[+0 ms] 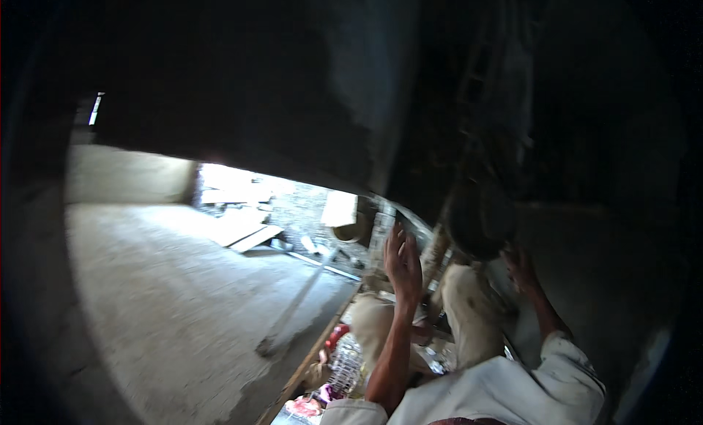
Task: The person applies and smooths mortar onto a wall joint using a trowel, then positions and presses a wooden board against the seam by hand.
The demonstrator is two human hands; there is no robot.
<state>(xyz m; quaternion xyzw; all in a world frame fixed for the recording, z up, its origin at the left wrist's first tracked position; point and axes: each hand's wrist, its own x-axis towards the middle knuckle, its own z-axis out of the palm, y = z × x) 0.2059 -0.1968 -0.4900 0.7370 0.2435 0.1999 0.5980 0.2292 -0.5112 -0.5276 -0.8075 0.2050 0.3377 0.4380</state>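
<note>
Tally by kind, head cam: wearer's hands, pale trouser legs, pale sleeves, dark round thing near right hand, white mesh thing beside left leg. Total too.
Hands: 2 (left hand, right hand)
Trouser legs: 2 (left leg, right leg)
Sleeves: 2 (left sleeve, right sleeve)
Dark round thing: 1
White mesh thing: 1
Total: 8

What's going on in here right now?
A person in a pale top sits in a dim space. Their left hand is raised, fingers extended, with nothing visible in it. Their right hand is at the lower edge of a dark rounded object; it's too dark to tell whether it grips it. Mixed clutter lies beside their left leg.
</note>
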